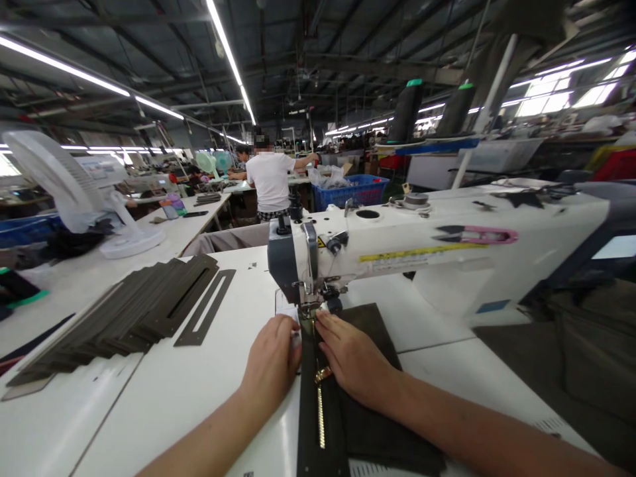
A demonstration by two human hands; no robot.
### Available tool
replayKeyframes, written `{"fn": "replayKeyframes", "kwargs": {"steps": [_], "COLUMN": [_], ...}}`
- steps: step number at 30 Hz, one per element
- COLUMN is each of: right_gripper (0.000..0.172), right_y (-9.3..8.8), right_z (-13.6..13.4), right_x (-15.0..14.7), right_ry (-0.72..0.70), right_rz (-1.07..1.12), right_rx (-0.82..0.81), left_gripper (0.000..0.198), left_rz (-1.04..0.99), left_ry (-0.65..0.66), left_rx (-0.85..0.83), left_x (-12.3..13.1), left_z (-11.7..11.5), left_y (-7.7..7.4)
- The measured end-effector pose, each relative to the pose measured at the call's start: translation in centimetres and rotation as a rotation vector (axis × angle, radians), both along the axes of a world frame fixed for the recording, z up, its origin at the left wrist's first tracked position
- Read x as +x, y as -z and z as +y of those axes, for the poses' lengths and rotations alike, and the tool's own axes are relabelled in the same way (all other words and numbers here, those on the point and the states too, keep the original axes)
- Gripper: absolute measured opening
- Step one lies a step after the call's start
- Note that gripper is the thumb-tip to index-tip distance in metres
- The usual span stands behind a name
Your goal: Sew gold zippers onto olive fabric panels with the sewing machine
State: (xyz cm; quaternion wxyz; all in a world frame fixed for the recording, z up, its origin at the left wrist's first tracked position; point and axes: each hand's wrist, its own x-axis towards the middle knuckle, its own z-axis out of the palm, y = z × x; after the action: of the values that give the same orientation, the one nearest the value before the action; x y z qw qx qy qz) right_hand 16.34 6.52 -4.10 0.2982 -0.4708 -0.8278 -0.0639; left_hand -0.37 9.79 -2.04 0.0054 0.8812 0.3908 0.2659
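Under the needle of a white sewing machine (397, 255) lies a dark olive fabric panel (311, 424) with a gold-toothed zipper (320, 417) in its slot. A gold zipper pull (322, 375) rests midway along the teeth. My left hand (273, 351) is at the panel's left edge near the presser foot (309, 309), fingers bent and together, gripping the edge; its fingertips are partly hidden. Lying flat with fingers stretched forward, my right hand (358, 361) presses on the work just right of the zipper. A wider dark piece (377, 430) spreads beneath my right hand and forearm.
Left on the table is a fanned stack of dark slotted panels (134, 305), with a single slotted panel (206, 308) beside it. Pink-handled thread snips (477, 234) lie on the machine arm. Farther off are a white fan (132, 242), a blue basket (350, 192) and a person (268, 179).
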Motion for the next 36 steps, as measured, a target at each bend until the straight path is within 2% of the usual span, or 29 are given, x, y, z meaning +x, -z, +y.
{"fn": "replayKeyframes", "kwargs": {"steps": [3,9,14,20,26,36], "right_gripper": [0.037,0.038,0.037,0.037,0.039,0.034], "right_y": [-0.1,-0.4,-0.4,-0.8,-0.5,-0.7], "right_z": [0.1,0.1,0.3,0.4,0.6,1.3], "right_x": [0.4,0.5,0.5,0.6,0.7,1.5], "right_ry": [-0.010,-0.017,-0.014,-0.014,-0.018,-0.066], "right_rz": [-0.020,-0.044,-0.124,-0.189,-0.166,-0.109], "right_rx": [-0.002,-0.028,-0.028,-0.043,-0.051,-0.056], "left_gripper": [0.023,0.025,0.027,0.028,0.031,0.023], "left_rz": [-0.041,0.038,0.076,0.132,0.184,0.314], "left_ry": [0.034,0.302,0.360,0.323,0.265,0.135], "left_rx": [0.066,0.214,0.212,0.232,0.246,0.154], "left_x": [-0.2,-0.2,-0.1,0.0,0.4,0.8], "left_z": [0.3,0.8,1.2,1.1,0.6,0.8], "left_y": [0.3,0.6,0.4,0.0,-0.8,-0.4]}}
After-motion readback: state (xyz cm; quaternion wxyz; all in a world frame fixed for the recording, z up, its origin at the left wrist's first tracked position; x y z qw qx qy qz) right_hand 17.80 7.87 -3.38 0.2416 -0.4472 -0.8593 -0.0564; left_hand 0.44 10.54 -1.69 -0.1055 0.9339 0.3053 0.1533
